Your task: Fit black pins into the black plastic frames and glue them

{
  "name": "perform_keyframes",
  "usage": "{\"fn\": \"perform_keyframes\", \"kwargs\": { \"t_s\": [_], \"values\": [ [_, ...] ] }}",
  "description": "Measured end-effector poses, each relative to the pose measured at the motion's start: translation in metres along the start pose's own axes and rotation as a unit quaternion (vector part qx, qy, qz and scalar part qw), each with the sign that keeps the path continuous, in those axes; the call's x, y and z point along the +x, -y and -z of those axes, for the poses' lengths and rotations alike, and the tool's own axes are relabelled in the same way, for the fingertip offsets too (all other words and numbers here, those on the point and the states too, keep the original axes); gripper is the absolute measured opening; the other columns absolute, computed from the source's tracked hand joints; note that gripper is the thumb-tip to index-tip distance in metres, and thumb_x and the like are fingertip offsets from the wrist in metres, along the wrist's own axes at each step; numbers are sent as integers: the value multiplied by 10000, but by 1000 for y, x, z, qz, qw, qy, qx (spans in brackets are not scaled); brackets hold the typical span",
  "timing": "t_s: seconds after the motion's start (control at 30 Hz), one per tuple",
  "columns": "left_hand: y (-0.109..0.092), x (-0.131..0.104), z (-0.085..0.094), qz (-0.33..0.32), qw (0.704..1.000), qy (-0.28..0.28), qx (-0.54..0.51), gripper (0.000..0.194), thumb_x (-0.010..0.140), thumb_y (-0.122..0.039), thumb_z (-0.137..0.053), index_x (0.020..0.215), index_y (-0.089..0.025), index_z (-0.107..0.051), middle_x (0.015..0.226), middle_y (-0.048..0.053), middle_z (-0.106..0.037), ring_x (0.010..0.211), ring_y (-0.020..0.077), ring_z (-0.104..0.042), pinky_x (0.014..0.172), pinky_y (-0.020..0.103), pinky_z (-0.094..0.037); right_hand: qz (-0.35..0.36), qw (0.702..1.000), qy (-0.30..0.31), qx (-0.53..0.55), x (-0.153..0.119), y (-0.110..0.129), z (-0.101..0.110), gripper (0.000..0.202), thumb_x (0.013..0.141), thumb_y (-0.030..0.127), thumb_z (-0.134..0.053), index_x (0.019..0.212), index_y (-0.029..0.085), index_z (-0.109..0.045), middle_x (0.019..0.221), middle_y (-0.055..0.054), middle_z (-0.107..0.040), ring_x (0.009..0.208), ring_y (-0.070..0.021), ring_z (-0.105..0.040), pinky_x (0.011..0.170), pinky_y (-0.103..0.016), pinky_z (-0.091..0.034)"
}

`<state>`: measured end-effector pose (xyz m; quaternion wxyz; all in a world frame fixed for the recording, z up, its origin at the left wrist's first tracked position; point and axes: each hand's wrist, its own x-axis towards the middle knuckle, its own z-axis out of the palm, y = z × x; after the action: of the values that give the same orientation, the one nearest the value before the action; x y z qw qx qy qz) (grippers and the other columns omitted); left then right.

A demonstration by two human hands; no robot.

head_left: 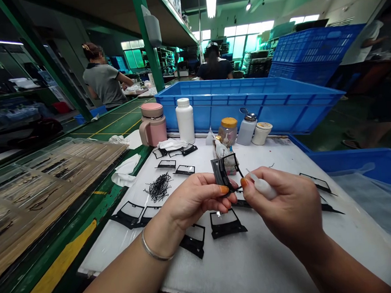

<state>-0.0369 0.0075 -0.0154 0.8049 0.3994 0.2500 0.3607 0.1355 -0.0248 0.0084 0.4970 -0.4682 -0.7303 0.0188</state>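
Note:
Between its thumb and fingers, my left hand (199, 195) grips a black plastic frame (221, 173), tilted upright above the white work surface. My right hand (282, 198) is closed around a small white squeeze bottle (264, 187) with a thin tip, which points toward the frame; the thumb is at the frame's right edge. More frames lie below and around the hands, among them one frame (227, 227) just under them and another (129, 213) to the left. A pile of thin black strips (159, 187) sits left of my left hand.
Along the back stand a pink mug (154, 127), a white bottle (185, 122), a yellow-lidded jar (228, 131) and a pump bottle (247, 129). Behind them is a large blue crate (262, 101). A divided tray (50, 179) lies left. People work farther off.

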Motion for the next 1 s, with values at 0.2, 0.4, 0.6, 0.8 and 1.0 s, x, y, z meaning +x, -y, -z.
{"fn": "perform_keyframes", "kwargs": {
  "t_s": [0.2, 0.4, 0.6, 0.8, 1.0],
  "values": [
    [0, -1, 1, -4, 1000, 0, 3, 166, 778, -150, -685, 919, -70, -717, 708, 71, -688, 535, 72, -628, 525, 123, -508, -5, 1000, 3, -2, -1, 1, 0, 117, 745, 162, -626, 630, 175, -620, 517, 53, -578, 448, -69, -487, 477, -201, -364],
    [1, 0, 1, -4, 1000, 3, 3, 181, 780, -152, -683, 939, -71, -718, 717, 72, -690, 544, 75, -630, 525, 127, -512, -1, 1000, -1, -4, 0, 1, 0, 120, 750, 175, -634, 631, 181, -621, 525, 49, -582, 449, -79, -490, 476, -211, -369],
    [0, 0, 1, 8, 1000, 0, 0, 208, 778, -155, -685, 965, -68, -714, 725, 78, -693, 548, 74, -629, 529, 127, -516, -10, 1000, 10, 0, 2, 0, 0, 130, 761, 182, -623, 631, 186, -628, 514, 49, -575, 434, -82, -477, 464, -215, -364],
    [-1, -1, 0, 13, 1000, -8, -1, 228, 772, -157, -690, 984, -74, -712, 753, 84, -703, 563, 83, -637, 546, 146, -536, -23, 1000, 18, 6, 3, -1, 1, 149, 766, 201, -623, 617, 188, -626, 497, 52, -555, 432, -83, -462, 457, -213, -355],
    [-2, -2, 1, 3, 1000, 2, 5, 231, 791, -168, -688, 1005, -87, -714, 788, 84, -711, 593, 84, -652, 578, 150, -549, -27, 1000, 12, 4, 1, -2, 1, 152, 767, 199, -618, 615, 190, -623, 493, 60, -533, 425, -72, -439, 446, -205, -337]
  ]
}}
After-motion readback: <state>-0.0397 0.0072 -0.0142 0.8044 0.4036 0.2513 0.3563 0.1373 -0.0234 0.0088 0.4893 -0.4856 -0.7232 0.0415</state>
